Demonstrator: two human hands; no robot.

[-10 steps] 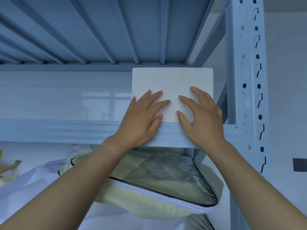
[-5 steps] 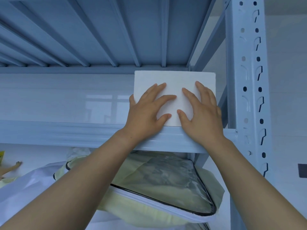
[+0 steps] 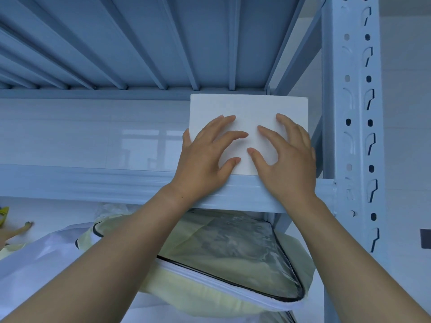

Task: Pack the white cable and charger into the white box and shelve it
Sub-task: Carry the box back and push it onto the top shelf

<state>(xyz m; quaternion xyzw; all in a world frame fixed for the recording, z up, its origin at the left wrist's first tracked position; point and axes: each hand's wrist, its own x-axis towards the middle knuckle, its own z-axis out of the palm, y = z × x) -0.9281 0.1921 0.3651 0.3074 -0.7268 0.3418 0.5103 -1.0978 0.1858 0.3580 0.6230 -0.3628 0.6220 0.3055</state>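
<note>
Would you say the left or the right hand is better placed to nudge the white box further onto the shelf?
Probably the left hand: it lies flatter on the white box, while the right hand is crowded against the upright post.

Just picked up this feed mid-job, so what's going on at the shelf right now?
A person has both hands flat against the front face of the white box, which stands on the metal shelf at its right end, beside the rack's upright post. The left hand and right hand have fingers spread, pressing rather than gripping. The box is closed, so its contents can't be seen. A clear zippered bag of bedding sits on the level below.
</note>
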